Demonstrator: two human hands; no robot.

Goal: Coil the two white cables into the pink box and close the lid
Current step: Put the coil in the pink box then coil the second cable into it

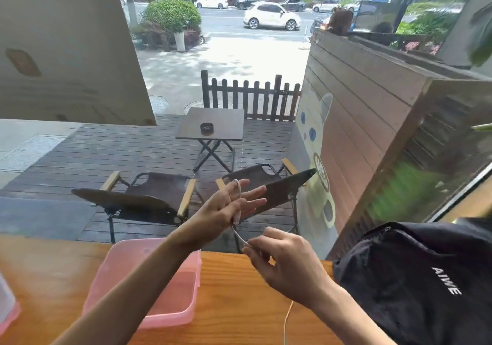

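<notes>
My left hand [229, 206] is raised above the table edge with its fingers straight and spread. A white cable [238, 198] loops over its top finger and runs down across the hand, its plug hanging at the lower edge. From there the cable stretches to my right hand [279, 262], which pinches it between thumb and fingertips. The rest of the cable [286, 323] trails down over the wooden table [239, 304]. The pink box [183, 315] stands open under my left forearm. I see no second cable.
A black backpack [415, 286] lies at the right on the table. A pink-edged piece, perhaps the lid [8, 312], shows at the far left edge. A window stands beyond the table, with chairs and a deck outside.
</notes>
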